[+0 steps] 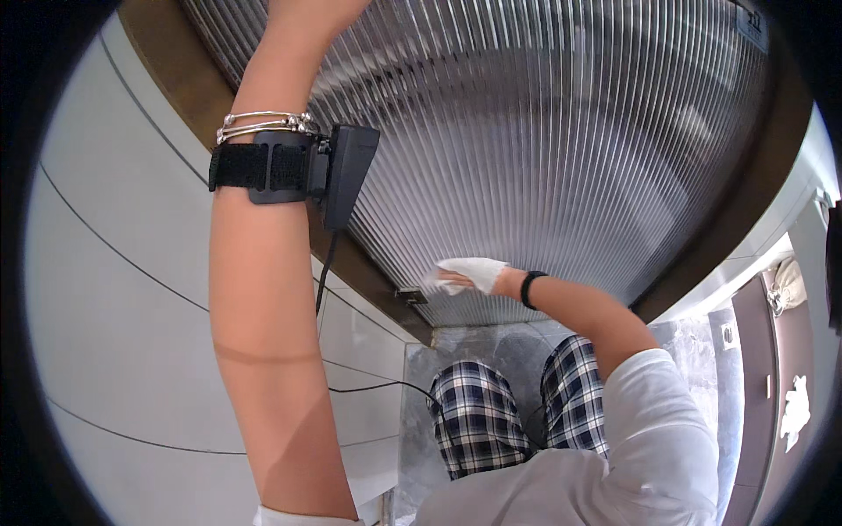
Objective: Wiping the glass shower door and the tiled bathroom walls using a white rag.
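My right hand [455, 279] presses a thin white cloth or tissue [483, 271] against the lower part of a ribbed glass panel [526, 171]. The cloth wraps over the palm, and a few fingers show beneath it. A dark brown frame [368, 263] borders the panel, with a small metal fitting [412, 296] just left of my right hand. At the top edge, my left hand [319, 10] is cut off near the wrist, so its fingers are hidden. The left forearm reaches up in front of the panel's left side.
Pale tiled wall [131, 263] runs along the left. Grey floor [454, 338] lies below the panel. A black cable [368, 389] hangs from a wrist-strapped device [348, 177]. At right stand a brown cabinet [753, 394], a crumpled white cloth [794, 413] and a beige bag [789, 284].
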`<state>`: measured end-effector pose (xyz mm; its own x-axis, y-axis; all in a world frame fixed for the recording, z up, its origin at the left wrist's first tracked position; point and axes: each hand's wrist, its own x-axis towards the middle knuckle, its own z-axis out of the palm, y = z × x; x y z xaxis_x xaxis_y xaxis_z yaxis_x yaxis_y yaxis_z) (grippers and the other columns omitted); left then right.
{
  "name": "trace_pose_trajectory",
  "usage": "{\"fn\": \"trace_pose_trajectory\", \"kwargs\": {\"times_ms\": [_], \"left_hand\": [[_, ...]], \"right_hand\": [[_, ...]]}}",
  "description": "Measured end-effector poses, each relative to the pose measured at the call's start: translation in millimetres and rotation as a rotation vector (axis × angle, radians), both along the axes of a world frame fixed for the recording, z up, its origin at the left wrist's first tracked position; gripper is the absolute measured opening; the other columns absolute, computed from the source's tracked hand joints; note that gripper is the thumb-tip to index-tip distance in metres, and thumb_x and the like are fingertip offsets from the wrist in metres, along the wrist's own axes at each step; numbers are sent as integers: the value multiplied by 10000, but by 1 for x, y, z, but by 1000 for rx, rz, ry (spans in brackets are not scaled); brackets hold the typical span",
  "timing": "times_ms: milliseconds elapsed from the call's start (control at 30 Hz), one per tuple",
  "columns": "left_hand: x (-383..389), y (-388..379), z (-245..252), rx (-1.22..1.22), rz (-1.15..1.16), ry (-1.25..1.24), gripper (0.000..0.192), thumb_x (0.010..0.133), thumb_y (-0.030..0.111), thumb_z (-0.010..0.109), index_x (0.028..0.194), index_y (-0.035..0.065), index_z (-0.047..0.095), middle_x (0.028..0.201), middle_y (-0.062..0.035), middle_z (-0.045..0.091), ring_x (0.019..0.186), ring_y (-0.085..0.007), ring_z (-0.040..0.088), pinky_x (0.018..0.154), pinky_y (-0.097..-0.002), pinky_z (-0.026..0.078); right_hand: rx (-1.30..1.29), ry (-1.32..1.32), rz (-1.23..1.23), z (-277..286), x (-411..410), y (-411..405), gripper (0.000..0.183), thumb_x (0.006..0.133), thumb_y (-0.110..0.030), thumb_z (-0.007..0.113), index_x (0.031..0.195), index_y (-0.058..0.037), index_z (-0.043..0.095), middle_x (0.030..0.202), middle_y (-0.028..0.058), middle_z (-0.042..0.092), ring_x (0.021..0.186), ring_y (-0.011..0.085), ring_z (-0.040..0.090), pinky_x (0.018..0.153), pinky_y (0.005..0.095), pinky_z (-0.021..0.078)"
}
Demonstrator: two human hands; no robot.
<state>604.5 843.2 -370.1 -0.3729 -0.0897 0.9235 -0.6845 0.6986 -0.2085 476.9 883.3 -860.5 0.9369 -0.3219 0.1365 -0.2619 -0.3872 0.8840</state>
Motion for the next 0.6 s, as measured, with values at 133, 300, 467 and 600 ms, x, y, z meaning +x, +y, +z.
{"fn": "trace_pose_trajectory", "kwargs": {"times_ms": [133,300,467,600], "left_hand": [[-9,-7,-5,-69,32,32,337,788,232,622,1043,15,592,979,-162,630,988,-347,578,933,-475,407],[25,9,-14,17,-15,99,312,797,173,614,1057,4,588,965,-170,616,966,-337,577,904,-448,434],[59,3,-9,103,-19,131,337,835,188,621,1142,50,612,1064,-184,635,1029,-279,609,925,-409,449],[68,-25,-12,37,4,96,415,890,272,638,1283,137,639,1161,-138,686,1112,-238,631,988,-342,444]], "right_hand": [[-137,31,-36,53,-46,1,607,988,-322,420,1561,-192,265,1603,5,306,1457,206,327,1250,431,185],[-9,-702,-69,213,-60,-9,598,935,-481,488,1508,-337,392,1475,34,480,1362,266,440,1202,528,196],[-226,-920,-184,245,-55,-3,701,870,-504,566,1527,-395,345,1620,-6,295,1504,271,226,1207,598,-12],[-93,-638,-257,115,-73,7,725,881,-503,548,1550,-387,293,1632,-14,266,1514,254,196,1216,591,-12]]}}
